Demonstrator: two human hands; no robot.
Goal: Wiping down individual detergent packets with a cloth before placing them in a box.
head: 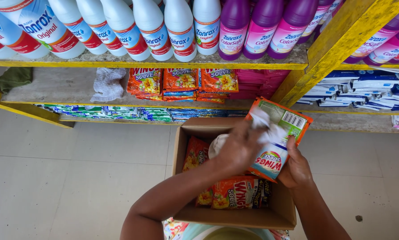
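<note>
While I look down from the head camera, nearest to me is the open cardboard box [235, 213], with orange detergent sachets [235, 193] lying flat inside against its near wall. Just above the box's right side, my right hand [296, 170] grips a detergent sachet [277, 140] from below, its fingers curled shut around the lower end. The packet's long axis tilts from that lower end, beside my right palm, up and away towards the shelf, with the green top corner farthest from me. My left hand [240, 146] comes at it from the left, its fingers closed on a white cloth [267, 129] that is pressed against the sachet's face, so both hands are touching it, the right carrying and the left on top. Beyond them, the middle shelf [61, 95] holds stacked orange sachets [181, 82] near its right end and a crumpled rag [108, 84] farther left. Farthest off, white bleach bottles [155, 29] and purple bottles [264, 26] stand along the top shelf's edge.
</note>
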